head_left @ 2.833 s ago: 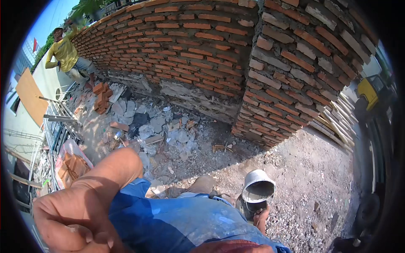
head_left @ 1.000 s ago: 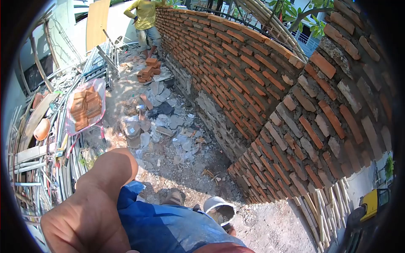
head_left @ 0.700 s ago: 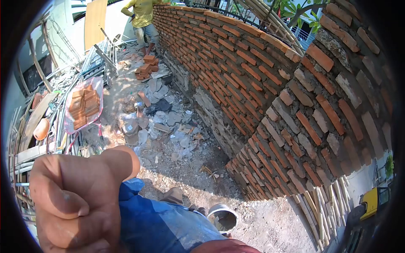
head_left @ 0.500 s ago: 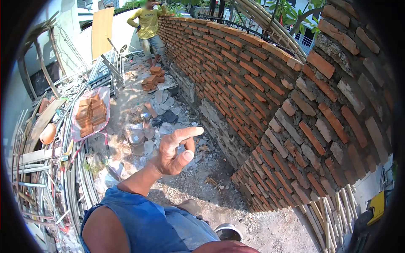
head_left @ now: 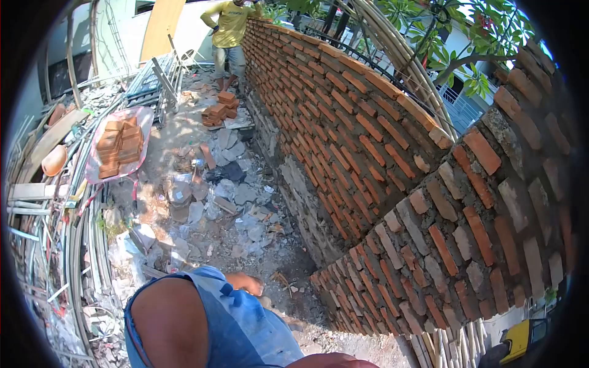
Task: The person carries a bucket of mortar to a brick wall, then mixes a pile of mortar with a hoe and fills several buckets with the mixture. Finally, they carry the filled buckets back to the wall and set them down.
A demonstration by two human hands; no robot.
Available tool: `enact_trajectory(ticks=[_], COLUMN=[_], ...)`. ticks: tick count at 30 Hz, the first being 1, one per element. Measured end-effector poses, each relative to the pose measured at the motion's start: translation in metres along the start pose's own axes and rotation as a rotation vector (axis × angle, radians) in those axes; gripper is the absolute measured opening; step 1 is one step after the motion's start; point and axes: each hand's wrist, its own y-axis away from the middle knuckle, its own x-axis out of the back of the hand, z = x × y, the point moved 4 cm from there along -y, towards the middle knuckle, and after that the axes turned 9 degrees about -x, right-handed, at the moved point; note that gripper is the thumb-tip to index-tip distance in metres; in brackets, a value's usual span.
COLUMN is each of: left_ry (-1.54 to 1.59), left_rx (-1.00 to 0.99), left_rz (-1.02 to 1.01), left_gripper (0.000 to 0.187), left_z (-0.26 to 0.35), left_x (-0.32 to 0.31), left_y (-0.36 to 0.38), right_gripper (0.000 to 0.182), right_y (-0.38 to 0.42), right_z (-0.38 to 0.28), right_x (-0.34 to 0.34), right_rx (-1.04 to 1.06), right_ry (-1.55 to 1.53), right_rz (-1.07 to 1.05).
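Note:
My left hand [head_left: 246,283] is low in the middle of the view, just past the blue cloth [head_left: 245,319] of my clothing. That cloth covers the wrist and most of the hand, and the fingers point right over the rubble-strewn ground. No object shows in the visible part of the hand, but I cannot tell how its fingers are set. My right hand is out of view. To the right of the left hand rises a brick wall [head_left: 392,270] with rough grey mortar joints, meeting a longer brick wall [head_left: 331,116] at a corner.
A person in a yellow shirt [head_left: 232,24] stands by the far end of the long wall. Near them lies a brick stack [head_left: 219,111]. On the left, a wheelbarrow [head_left: 147,132] holds bricks, beside piled metal poles [head_left: 76,245]. Bamboo poles [head_left: 451,346] lean at lower right.
My left hand has dropped from its raised, finger-out pose to low behind the blue cloth. The view has shifted, and the bucket at the bottom no longer shows.

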Motion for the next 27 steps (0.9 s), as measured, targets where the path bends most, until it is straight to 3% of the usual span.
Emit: enact_trajectory(ticks=[3,6,9,10,12,13,14,15,16,18,21,23,24,27], left_ry=[0.333,0.162,0.078,0.230,-0.033,0.479,0.427,0.005,-0.393,-0.130,-0.057,-0.067,-0.077,-0.095], left_rx=[-0.028,-0.160,-0.089,-0.036,-0.090,0.090,0.405,0.252,-0.026,0.158,0.183,0.157,0.143,0.136], left_rz=[0.379,0.656,0.805,0.789,0.770,0.739,0.615,0.190,-0.102,-0.015,0.013,0.024,0.038,0.139], left_gripper=[0.024,0.018,0.019,0.018,0.016,0.016,0.020,0.021,0.024,0.024,0.024,0.024,0.024,0.024], left_z=[0.015,0.017,0.031,-0.002,-0.096,-0.090,-0.092,-0.159,-0.203,-0.175,-0.138,-0.110,-0.094,-0.028], left_x=[0.065,0.110,0.116,0.103,0.054,0.031,0.011,-0.044,-0.087,-0.108,-0.107,-0.099,-0.093,-0.070], left_y=[0.019,0.049,0.114,0.112,0.098,0.127,0.142,0.106,0.082,0.096,0.093,0.080,0.072,0.048], right_gripper=[0.049,0.050,0.050,0.050,0.050,0.050,0.050,0.050,0.050,0.050,0.051,0.054,0.054,0.054], right_y=[-0.013,-0.025,-0.031,-0.033,-0.030,-0.027,-0.022,-0.011,0.000,0.026,0.061,0.016,0.026,0.069], right_z=[-0.037,-0.060,-0.060,-0.056,-0.041,-0.028,-0.011,0.010,0.033,0.076,0.125,0.163,0.169,0.213], right_x=[-0.060,-0.113,-0.129,-0.123,-0.091,-0.067,-0.037,-0.003,0.034,0.089,0.128,0.166,0.171,0.193], right_rx=[0.066,0.113,0.104,0.089,0.062,0.037,0.006,-0.026,-0.056,-0.104,-0.172,0.547,0.566,0.194], right_ry=[0.099,0.178,0.193,0.187,0.153,0.125,0.088,0.047,0.006,-0.064,-0.126,-0.585,-0.584,-0.485], right_rz=[-0.082,-0.118,-0.080,-0.058,0.017,0.066,0.127,0.199,0.275,0.410,0.548,-1.057,-1.050,-0.129])
